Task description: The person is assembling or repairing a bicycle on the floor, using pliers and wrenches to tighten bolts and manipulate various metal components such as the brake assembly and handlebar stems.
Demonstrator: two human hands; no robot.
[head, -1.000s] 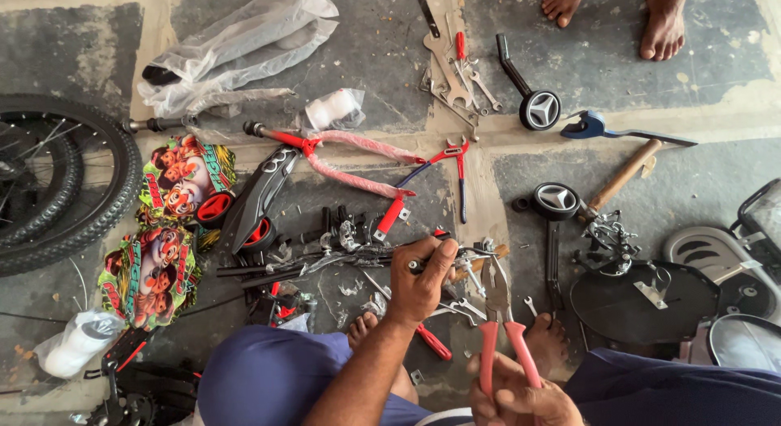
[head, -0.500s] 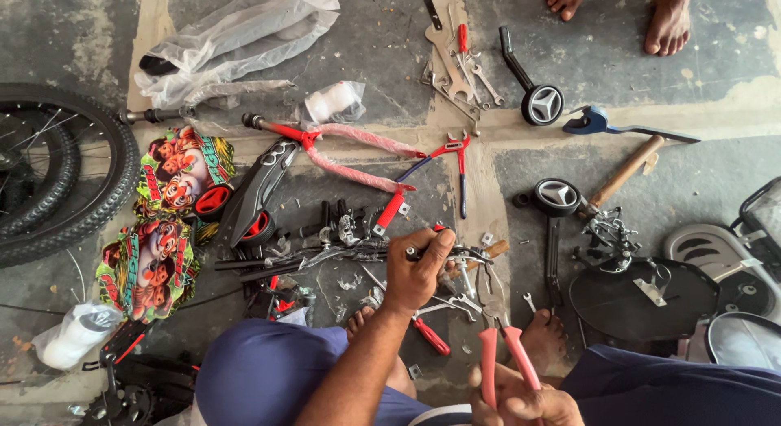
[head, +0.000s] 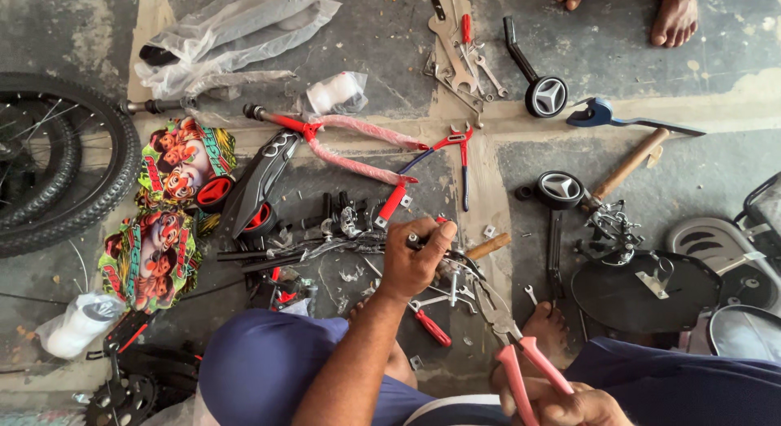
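1. Down on the gray floor (head: 618, 35), sitting among lots of little bike parts.
2. Closing the left hand (head: 413, 259) tight around a small metal part (head: 423, 240), right above the pile of black and silver pieces (head: 325, 231).
3. Gripping the pink handles of the pliers (head: 521, 357) with the right hand (head: 561, 403), fingers wrapped all the way round, metal tips pointing up at the small part.
4. Judging the small part as hard, stiff and light, maybe a bit greasy and slippery, so holding it in a firm fist looks best.
5. Judging the pliers as stiff and a little heavy, best held by the soft pink handles.
6. Lying close by: a red screwdriver (head: 429, 327), a wooden hammer (head: 626, 167), a black tire (head: 73, 182) off to the left side.
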